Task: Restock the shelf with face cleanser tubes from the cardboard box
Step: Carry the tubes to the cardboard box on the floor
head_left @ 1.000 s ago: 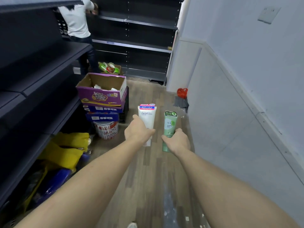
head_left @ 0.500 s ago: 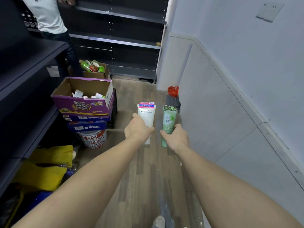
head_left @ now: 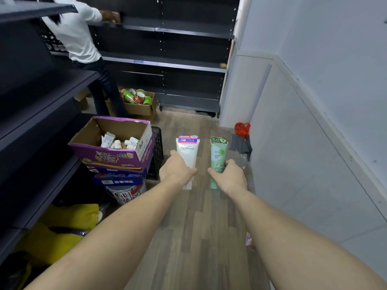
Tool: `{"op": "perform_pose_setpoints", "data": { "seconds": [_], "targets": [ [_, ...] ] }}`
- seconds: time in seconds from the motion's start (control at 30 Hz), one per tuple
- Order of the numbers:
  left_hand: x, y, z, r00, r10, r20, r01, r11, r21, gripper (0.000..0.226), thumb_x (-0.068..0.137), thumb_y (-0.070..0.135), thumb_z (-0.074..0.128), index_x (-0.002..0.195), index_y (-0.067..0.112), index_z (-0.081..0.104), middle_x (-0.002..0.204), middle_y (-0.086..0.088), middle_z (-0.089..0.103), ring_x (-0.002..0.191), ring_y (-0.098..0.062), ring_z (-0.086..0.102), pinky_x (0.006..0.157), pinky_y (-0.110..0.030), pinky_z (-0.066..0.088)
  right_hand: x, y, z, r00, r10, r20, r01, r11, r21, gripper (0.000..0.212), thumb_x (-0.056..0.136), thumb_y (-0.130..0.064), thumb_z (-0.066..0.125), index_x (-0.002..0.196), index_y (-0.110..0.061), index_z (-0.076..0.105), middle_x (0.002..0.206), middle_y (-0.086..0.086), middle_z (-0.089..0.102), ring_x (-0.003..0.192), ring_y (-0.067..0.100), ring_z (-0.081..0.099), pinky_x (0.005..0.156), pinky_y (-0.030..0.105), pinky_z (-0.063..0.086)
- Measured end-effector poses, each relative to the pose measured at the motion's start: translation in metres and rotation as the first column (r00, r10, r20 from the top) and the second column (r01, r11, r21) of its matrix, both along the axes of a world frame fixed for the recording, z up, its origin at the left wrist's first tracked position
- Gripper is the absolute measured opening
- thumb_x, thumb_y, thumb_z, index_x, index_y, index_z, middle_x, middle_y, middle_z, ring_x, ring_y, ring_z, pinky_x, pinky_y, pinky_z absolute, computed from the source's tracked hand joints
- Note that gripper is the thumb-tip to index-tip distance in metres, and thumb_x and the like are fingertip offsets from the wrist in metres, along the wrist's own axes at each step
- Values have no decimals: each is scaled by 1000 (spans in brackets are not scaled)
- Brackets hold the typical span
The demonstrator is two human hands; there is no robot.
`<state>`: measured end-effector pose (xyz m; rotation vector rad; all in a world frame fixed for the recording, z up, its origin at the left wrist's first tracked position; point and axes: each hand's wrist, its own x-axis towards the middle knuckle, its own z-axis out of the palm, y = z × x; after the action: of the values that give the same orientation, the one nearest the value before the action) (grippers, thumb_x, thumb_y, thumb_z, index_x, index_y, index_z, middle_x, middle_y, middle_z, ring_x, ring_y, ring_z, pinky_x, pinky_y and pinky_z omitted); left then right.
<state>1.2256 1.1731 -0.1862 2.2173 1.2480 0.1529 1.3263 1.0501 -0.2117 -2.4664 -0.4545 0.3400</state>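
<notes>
Holding one tube each, both hands are stretched out in front of the person, above the wooden floor [head_left: 201,216]. The left hand [head_left: 177,171] is closed around the lower part of a white tube [head_left: 187,150] with a pink and blue band at its top and the word "Facial" on it. The right hand [head_left: 229,177] is closed around the lower part of a green tube [head_left: 218,152]. Both tubes stand nearly upright, side by side but apart, with their flat crimped ends pointing up. The purple cardboard box [head_left: 117,158] is the landmark: the two tubes are to the right of it, and the white tube is the nearer one. Inside the box more white tubes and small bottles [head_left: 119,141] lie loosely on the bottom. The box sits on top of a blue carton [head_left: 119,181], and under that carton stands a round bucket [head_left: 125,193]. A black crate [head_left: 157,151] is just beside the box on its right. The dark shelf [head_left: 41,109] runs along the left of the box. Behind the box, further away, a second person in a white shirt [head_left: 77,36] stands at another dark shelving unit [head_left: 178,59], next to a brown box of green and red cans [head_left: 138,99]. Far to the right of the purple box, a red bag [head_left: 242,129] lies against the white wall [head_left: 303,143].
</notes>
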Motion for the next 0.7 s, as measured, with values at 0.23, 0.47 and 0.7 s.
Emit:
{"op": "perform_pose_setpoints", "data": {
  "seconds": [0.23,0.47,0.7],
  "targets": [
    [63,44,-5,999,39,-5,-39,999,-8,65,74,45,78,117,13,40,107,-3,61,99,-27,64,81,-36,53,65,55,-4,997,77,-21,-78,997,-25,46,80,-51,68,107,-18,53,105,2,68,96,26,65,69,30,43],
    [137,119,-14,997,71,10,-71,997,-18,64,74,44,77,117,13,40,110,-4,61,101,-27,64,74,-33,46,139,129,-6,995,99,14,-99,994,-39,49,80,-53,67,110,-18,54,105,2,68,96,26,66,73,32,48],
    [209,196,-8,996,84,24,-82,995,-58,67,75,44,77,120,13,39,112,-4,60,103,-27,63,71,-31,42,213,199,1,997,67,23,-67,998,-6,45,80,-53,67,106,-20,52,103,1,67,93,25,66,77,35,53]
  ]
}}
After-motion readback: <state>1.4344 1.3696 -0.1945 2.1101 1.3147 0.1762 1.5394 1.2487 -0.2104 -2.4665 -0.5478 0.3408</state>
